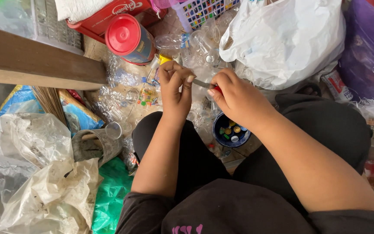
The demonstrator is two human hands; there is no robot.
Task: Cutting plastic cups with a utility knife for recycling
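While both hands pinch it, the blade bridges them.

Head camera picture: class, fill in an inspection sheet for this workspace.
Surface: floor, mostly covered.
Job's things: small knife with red handle; the thing it works on is hidden in the fingers.
Clutter: clear plastic bottles, blue bowl of caps, red-lidded can, white bag.
Hands: left hand pinches something small; right hand grips the knife.
Cables: nothing seen.
Surroundings: wooden plank, basket.
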